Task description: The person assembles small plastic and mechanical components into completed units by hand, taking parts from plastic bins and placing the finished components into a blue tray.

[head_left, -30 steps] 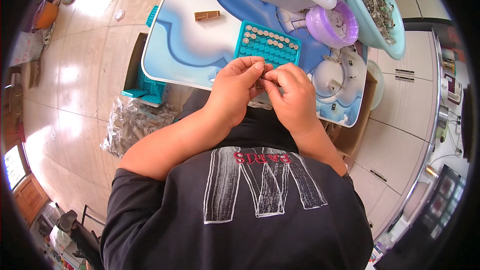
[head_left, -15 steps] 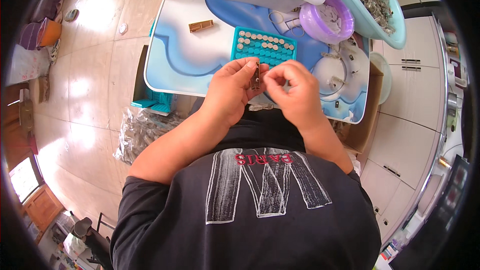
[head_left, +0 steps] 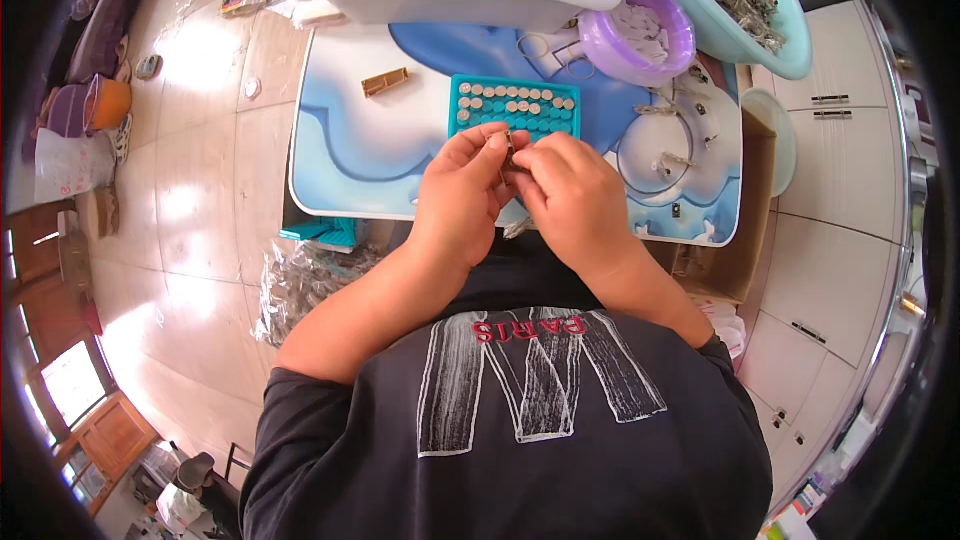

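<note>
Both hands meet over the near side of the table. My left hand (head_left: 452, 195) is closed around a small brown plastic housing (head_left: 509, 147), mostly hidden by the fingers. My right hand (head_left: 575, 195) presses its thumb and fingertips together at the housing's right side; whatever small thing they may pinch is hidden. Just beyond the hands sits a teal tray (head_left: 528, 81) with rows of slots, several of them holding round silvery pieces (head_left: 497, 92). A similar brown housing (head_left: 385, 83) lies alone to the left of the tray.
A white bin (head_left: 450, 2) of brown housings stands at the far edge. Right of it are a purple basin (head_left: 610, 58) with white bits and a pale green tub (head_left: 795, 55) of wrapped metal pieces. Loose small parts (head_left: 668, 162) lie on the right of the blue-and-white table (head_left: 350, 155).
My right hand has closed in on the brown housing, its fingertips now against it. The housing has tilted and is more covered. The whole view has shifted slightly.
</note>
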`<act>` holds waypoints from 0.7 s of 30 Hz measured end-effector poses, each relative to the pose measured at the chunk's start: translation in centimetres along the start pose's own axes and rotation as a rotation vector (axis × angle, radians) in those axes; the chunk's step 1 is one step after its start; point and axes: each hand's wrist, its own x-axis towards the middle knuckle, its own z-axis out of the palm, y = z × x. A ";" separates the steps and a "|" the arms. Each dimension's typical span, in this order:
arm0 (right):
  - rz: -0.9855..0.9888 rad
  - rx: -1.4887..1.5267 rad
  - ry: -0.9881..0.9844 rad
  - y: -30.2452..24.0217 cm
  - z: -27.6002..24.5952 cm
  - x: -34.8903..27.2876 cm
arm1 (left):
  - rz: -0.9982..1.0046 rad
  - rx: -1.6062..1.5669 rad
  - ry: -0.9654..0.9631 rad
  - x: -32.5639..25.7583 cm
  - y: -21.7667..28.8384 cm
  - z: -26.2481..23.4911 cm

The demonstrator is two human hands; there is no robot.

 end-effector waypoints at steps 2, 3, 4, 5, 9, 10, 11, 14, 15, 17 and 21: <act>-0.025 -0.120 -0.050 0.6 0.6 -0.4 | 0.000 0.011 0.037 -0.1 -0.1 0.6; -0.029 -0.131 -0.064 0.7 0.9 -0.5 | 0.005 0.012 0.082 0.0 -0.1 0.8; -0.024 -0.133 -0.056 0.5 0.9 -0.4 | 0.003 0.020 0.077 0.0 -0.1 0.9; 0.010 -0.021 -0.003 0.4 0.8 -0.3 | 0.029 0.002 0.049 0.0 -0.1 0.7; 0.332 0.585 0.147 0.7 0.8 -0.7 | 0.066 -0.037 0.013 -0.2 0.6 1.5; 0.548 0.950 0.224 0.8 0.9 -0.9 | 0.069 -0.067 -0.003 -0.2 0.7 1.7; 0.736 1.123 0.169 1.1 0.4 -1.2 | 0.068 -0.060 -0.003 -0.2 0.8 1.8; 1.070 1.649 0.262 0.6 0.1 -1.0 | 0.114 0.019 -0.010 0.0 1.0 2.2; 1.128 1.755 0.222 1.1 0.5 -1.0 | 0.220 0.213 -0.015 0.0 1.0 2.3; 1.199 1.858 0.237 0.8 0.4 -0.4 | 0.323 0.408 -0.027 -0.2 0.7 2.9; 1.225 2.082 0.245 1.7 1.1 -0.9 | 0.792 1.067 -0.076 -0.7 -0.2 3.8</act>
